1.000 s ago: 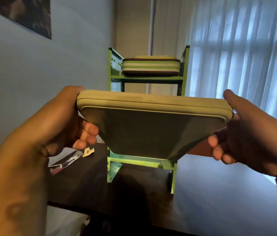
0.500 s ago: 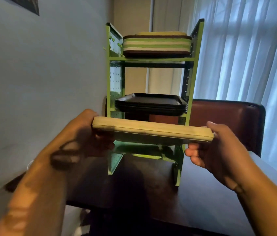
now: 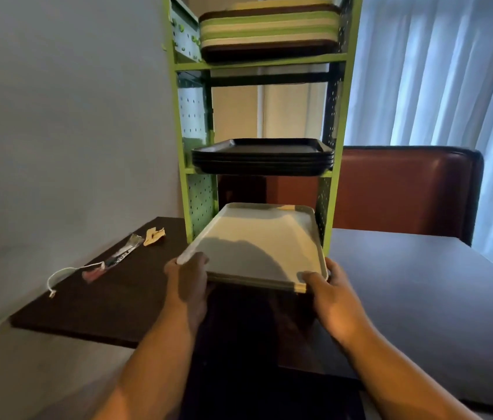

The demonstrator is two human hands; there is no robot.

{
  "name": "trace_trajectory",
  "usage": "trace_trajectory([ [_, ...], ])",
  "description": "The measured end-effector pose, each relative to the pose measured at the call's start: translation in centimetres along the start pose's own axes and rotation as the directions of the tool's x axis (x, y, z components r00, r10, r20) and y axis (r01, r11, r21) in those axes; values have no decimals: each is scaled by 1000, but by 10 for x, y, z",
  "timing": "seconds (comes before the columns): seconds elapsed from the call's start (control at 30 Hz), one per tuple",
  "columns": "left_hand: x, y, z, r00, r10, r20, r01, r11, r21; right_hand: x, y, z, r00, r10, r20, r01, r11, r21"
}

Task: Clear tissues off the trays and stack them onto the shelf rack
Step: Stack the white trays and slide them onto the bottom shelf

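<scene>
Tray: you held a pale beige tray [image 3: 257, 247] level and face up, its far end pushed in between the uprights of the lowest bay of the shelf rack [image 3: 337, 177], its near edge sticking out toward you above the worktop [image 3: 420, 283]. Its surface was bare.
Left hand: your left hand [image 3: 189, 277] was clamped on the tray's near left corner, thumb on top of the rim, the other digits hidden underneath.
Right hand: your right hand [image 3: 331, 294] was clamped on the near right corner in the same way, thumb lying over the rim.
Middle shelf: a stack of black trays [image 3: 261, 157] sat on the shelf directly above the tray you held, well clear of it.
Top shelf: a stack of striped trays [image 3: 269, 28] in green, cream and brown filled the upper level.
Rack: it was green with perforated side panels and stood on the dark worktop close to the grey wall [image 3: 66, 116].
Worktop, left side: a crumpled yellowish scrap [image 3: 154, 235] lay near the rack's left foot; just beside it lay a clear wrapper [image 3: 127, 253], then a red-tipped item with a white cord [image 3: 60, 275] curling off toward the worktop's edge. I couldn't tell what the scrap was made of.
Behind: a brown padded seat back [image 3: 405, 189] rose beyond the worktop, with pale curtains [image 3: 436, 71] behind it.
</scene>
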State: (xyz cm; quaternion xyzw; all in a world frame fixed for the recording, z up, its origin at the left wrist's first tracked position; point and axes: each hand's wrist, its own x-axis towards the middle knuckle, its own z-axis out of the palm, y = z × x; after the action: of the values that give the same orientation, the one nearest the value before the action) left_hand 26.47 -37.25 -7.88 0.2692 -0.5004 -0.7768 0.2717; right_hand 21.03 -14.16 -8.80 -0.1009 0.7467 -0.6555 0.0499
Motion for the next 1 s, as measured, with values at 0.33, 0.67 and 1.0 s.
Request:
trace_trajectory([
  [0.33,2,-10,18,996,49,71,-65,968,241,20,13,-4,976,-217,-29,194,918,-346],
  [0.67,9,-13,38,984,178,-18,-155,902,404,33,19,-3,952,-302,-54,214,779,-589],
  [1.0,-21,-24,43,980,161,120,-201,757,621,37,21,1,967,-237,-90,182,896,-404],
])
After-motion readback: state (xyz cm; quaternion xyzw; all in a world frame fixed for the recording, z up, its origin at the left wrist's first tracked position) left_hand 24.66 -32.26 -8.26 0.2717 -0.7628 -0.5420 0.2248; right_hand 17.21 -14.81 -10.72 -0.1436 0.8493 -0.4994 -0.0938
